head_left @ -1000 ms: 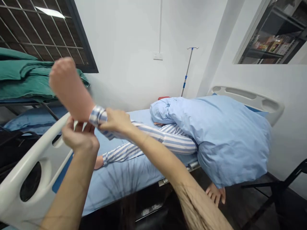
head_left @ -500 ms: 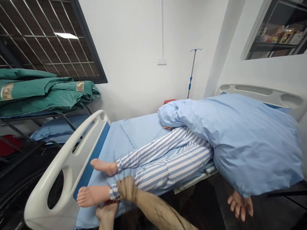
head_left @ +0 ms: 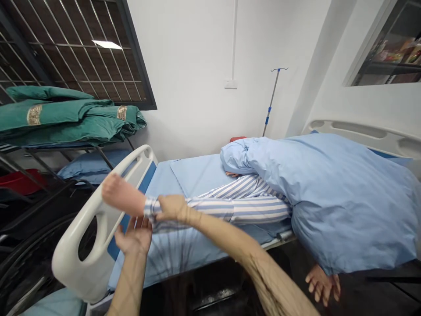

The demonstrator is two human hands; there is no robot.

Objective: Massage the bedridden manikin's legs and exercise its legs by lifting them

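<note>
A mannequin in blue-and-white striped trousers [head_left: 243, 206] lies on the hospital bed [head_left: 194, 175], its upper body under a light blue duvet [head_left: 329, 184]. My right hand [head_left: 171, 208] is closed on the striped cuff at the ankle and holds that leg up, so the bare foot [head_left: 120, 195] hangs in front of the white footboard [head_left: 95, 237]. Just under the ankle is my left hand [head_left: 134, 235], palm up, fingers apart, touching or nearly touching the cuff. The other leg is hidden behind the raised one. One mannequin hand [head_left: 320, 285] hangs below the duvet.
Folded green blankets [head_left: 66, 116] lie on a dark metal rack at the left, a blue pillow [head_left: 92, 169] beneath them. An IV pole [head_left: 272, 98] stands by the far wall. The headboard [head_left: 365, 134] is at the right. A dark wheel [head_left: 29, 263] sits at lower left.
Half a second ago the leg lay low near the mattress; now my right hand has lifted it by the cuff. My left hand has come up under the ankle and opened.
</note>
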